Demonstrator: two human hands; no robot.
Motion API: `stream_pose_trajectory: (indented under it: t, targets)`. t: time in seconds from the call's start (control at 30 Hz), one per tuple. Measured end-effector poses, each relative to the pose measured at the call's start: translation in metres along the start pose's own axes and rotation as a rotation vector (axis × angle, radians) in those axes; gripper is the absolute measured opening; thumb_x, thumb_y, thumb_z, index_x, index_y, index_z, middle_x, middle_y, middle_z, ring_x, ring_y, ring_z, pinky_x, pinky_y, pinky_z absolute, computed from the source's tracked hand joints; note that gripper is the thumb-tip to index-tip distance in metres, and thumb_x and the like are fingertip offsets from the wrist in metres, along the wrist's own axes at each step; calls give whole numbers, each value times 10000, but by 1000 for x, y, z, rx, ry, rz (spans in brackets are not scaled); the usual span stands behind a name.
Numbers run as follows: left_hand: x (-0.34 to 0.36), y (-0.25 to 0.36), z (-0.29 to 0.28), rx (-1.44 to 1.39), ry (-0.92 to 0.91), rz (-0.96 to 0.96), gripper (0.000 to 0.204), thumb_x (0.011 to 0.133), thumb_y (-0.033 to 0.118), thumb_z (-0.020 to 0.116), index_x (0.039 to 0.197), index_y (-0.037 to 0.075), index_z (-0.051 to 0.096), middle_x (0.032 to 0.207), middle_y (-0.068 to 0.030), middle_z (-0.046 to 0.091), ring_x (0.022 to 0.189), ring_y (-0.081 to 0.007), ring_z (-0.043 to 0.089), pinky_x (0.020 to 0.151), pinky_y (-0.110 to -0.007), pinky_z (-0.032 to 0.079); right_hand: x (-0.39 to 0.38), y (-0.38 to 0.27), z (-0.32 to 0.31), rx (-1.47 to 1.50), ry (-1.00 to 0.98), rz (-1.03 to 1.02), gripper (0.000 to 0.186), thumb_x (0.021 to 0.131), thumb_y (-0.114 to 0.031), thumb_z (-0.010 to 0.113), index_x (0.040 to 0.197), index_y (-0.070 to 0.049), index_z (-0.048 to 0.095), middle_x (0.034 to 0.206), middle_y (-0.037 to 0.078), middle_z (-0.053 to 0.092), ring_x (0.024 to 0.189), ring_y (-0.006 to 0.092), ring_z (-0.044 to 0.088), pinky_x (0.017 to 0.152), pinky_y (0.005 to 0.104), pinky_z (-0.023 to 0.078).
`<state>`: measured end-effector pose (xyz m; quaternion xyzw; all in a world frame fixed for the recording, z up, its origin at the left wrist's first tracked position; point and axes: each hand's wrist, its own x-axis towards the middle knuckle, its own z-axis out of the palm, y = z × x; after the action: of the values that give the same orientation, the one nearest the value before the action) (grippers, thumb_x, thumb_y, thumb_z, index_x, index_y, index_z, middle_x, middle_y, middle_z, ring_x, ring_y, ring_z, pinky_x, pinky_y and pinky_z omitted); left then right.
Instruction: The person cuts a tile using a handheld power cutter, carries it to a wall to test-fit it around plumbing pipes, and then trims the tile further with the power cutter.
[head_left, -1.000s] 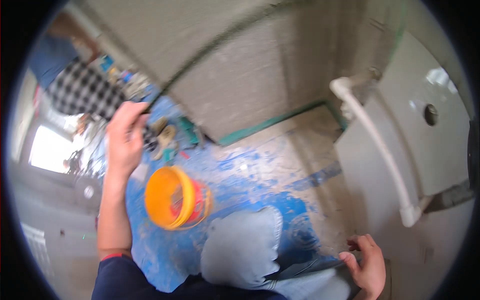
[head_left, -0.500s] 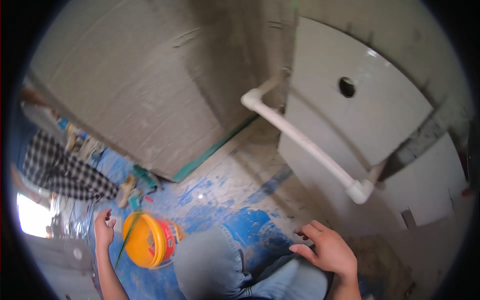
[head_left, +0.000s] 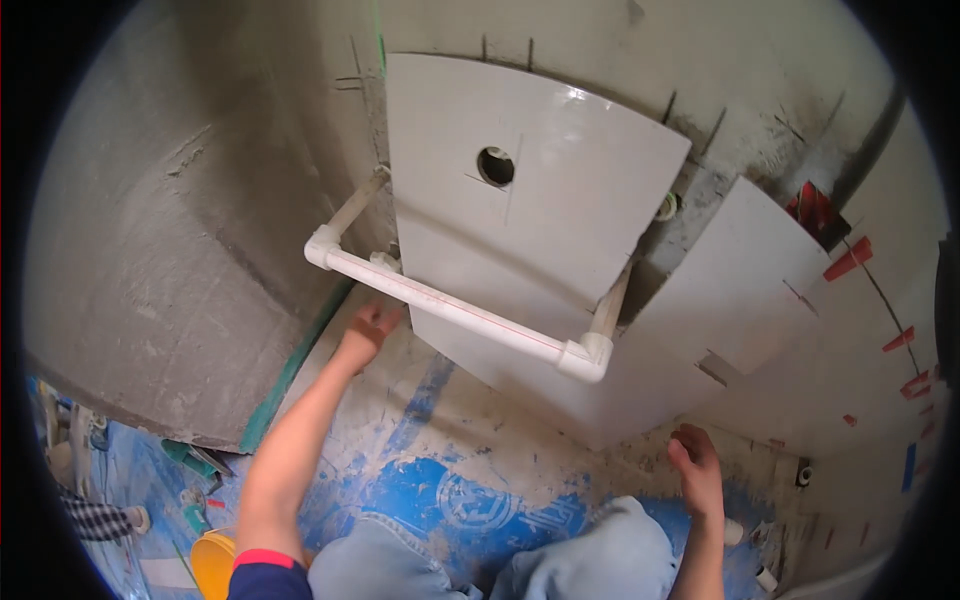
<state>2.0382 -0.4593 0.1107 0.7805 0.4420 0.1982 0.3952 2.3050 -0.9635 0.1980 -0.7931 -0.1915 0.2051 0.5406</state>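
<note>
A large white tile with a round hole leans on the wall in front of me. My left hand reaches to its lower left edge, fingers apart; whether they touch the tile I cannot tell. A white plastic pipe frame with two elbow joints stands out from the wall in front of the tile. On the right, my right hand hovers above my knee, loosely curled and holding nothing, thumb away from the fingers. Nearest it is the lower part of a smaller cut white tile.
Red tile wedges line the joints of the right wall. A yellow bucket stands at the lower left, near a person's checked trouser leg. Blue sheeting covers part of the floor. A grey wall rises on the left.
My view has swung right, toward the tiles. My left hand has moved from beside the bucket to the large tile's lower left edge. My right hand remains empty, now upright over my knee.
</note>
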Motion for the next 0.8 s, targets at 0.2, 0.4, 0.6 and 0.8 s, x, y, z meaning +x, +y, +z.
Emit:
stream_pose_trajectory:
  t: [0.2,0.4,0.6,0.8]
  targets:
    - [39,10,62,-441,161,33,474,935,345,546,1238,-19,547,1217,-171,588,1111,-264,553,965,-323,408,35,-33,15,-8,-97,30,480,882,-310,679,1221,-11,520,1133,75,591,1041,187,560,811,333,499]
    - [67,-16,84,-657,104,103,433,940,321,543,1211,-16,560,1126,-101,617,1040,-186,546,937,-303,411,32,-56,35,49,98,90,546,889,-356,674,1271,-18,478,1149,80,584,975,187,583,773,355,520]
    - [72,-32,114,-918,95,34,609,861,403,664,1207,-79,529,1101,-158,620,1007,-225,568,887,-325,437,37,-49,46,58,164,98,577,903,-350,657,1314,-17,425,1226,109,541,1067,235,552,756,381,538]
    - [57,1,93,-846,137,-3,688,807,478,712,1171,-82,545,1006,-146,615,901,-216,576,815,-324,459,22,-52,46,12,168,86,515,921,-321,631,1294,-18,445,1220,118,539,1058,229,557,685,358,557]
